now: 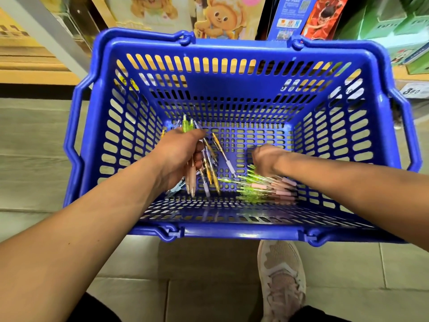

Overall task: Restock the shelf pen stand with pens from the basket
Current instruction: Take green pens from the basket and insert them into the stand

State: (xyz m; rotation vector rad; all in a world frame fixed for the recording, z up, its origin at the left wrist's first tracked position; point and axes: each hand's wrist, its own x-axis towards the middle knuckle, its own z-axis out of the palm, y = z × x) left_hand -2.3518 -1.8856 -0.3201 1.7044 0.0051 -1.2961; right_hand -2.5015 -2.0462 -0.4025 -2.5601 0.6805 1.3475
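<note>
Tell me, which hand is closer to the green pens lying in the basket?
Right. The right hand hovers just above the green pens; the left hand is off to their side, gripping a bundle of pens.

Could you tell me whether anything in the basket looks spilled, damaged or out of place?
Nothing stands out. Loose pens lie on the blue basket floor, the left hand grips a bundle, and the right hand reaches for more.

Light: bright, even, from overhead.
Shadows: soft, faint.
Glare: sheen on the basket (241,234) near rim.
Blur: right hand (264,160) and green pens (260,189) smeared.
Distortion: wide-angle bowing at edges.
</note>
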